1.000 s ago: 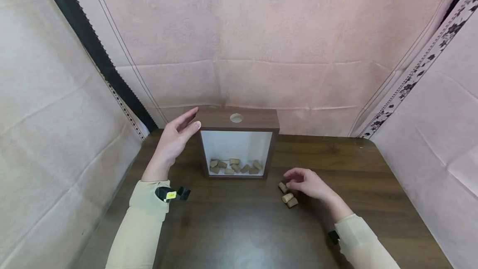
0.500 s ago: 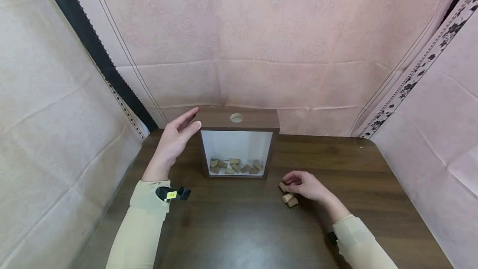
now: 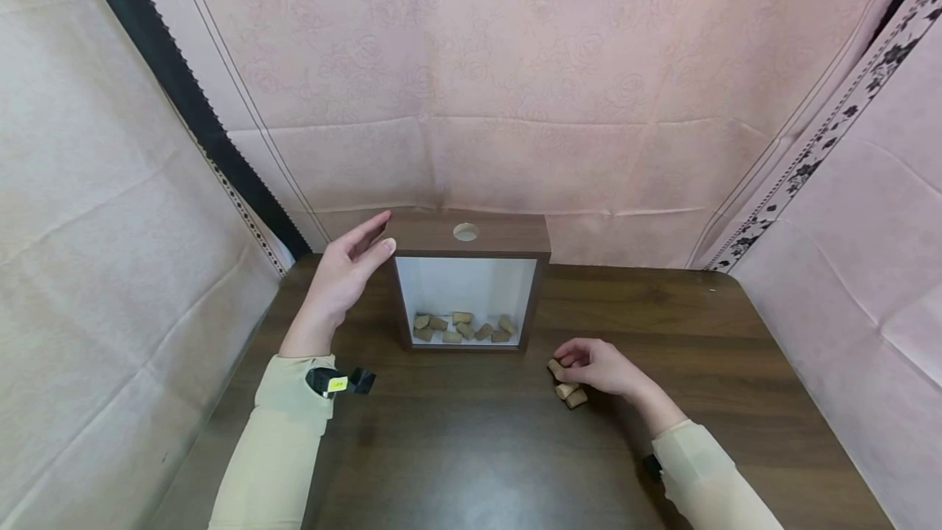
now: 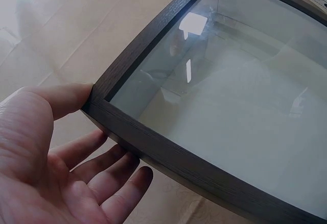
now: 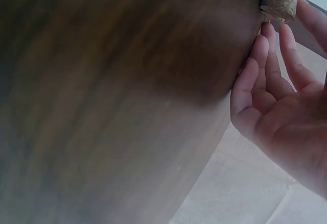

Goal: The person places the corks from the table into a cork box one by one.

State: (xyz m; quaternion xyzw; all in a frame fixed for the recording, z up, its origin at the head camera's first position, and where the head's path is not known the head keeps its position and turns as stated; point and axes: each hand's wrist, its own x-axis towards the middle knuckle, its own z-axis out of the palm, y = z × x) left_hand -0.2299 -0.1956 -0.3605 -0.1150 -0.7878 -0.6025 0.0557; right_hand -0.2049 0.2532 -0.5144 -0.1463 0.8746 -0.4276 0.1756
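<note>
The wooden box [image 3: 471, 242] with a glass front and a round hole in its top stands at the back of the table. Several corks [image 3: 464, 325] lie inside it. My left hand [image 3: 344, 276] grips its upper left corner, thumb at the front edge and fingers behind, as the left wrist view shows on the dark frame [image 4: 168, 155]. To the right of the box, my right hand [image 3: 603, 368] pinches a cork [image 3: 554, 367] at the table between thumb and fingers. Two more corks [image 3: 577, 399] lie just below that hand. The right wrist view shows a cork [image 5: 280, 0] by the fingertips.
The brown wooden table [image 3: 456, 448] extends around the box and the corks. A pale cloth [image 3: 478, 88] hangs close behind the box. Further cloths stand at the left [image 3: 96, 227] and right [image 3: 854, 227] of the table.
My right hand has moved slightly left and toward me, closing in on the cork, which has shifted a little to the left. The left hand and the box stay where they were.
</note>
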